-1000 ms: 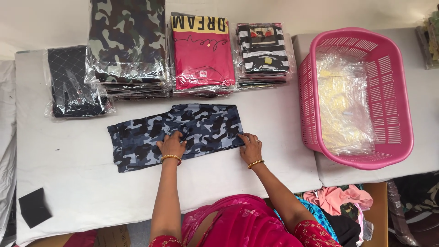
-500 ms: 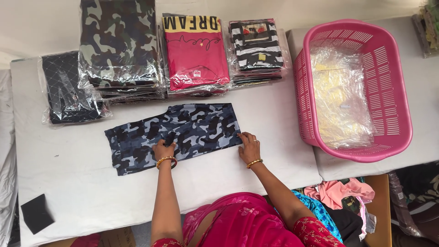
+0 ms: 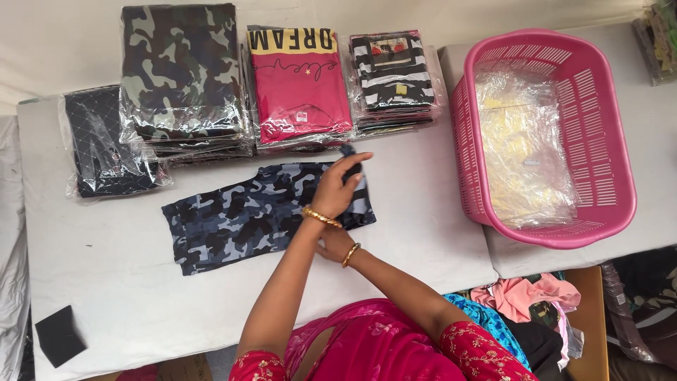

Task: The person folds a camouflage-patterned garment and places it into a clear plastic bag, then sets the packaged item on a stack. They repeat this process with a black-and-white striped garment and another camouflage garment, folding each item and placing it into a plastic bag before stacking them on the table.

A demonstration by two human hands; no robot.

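Near the table's point(image 3: 423, 233) middle, left hand point(image 3: 337, 189) grips the camouflage shorts' point(image 3: 240, 219) right end, right hand point(image 3: 333, 243) flat beneath, grip unclear; uneven pull would likely skew the fold.

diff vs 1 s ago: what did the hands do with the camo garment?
The left hand left its spot flat on the middle of the blue camouflage garment, crossed to the right end and pinched the far corner, lifting it. The right hand slid from the right edge in under the left wrist, pressing the near edge. The packed clothing stacks, pink basket and black square stayed put.
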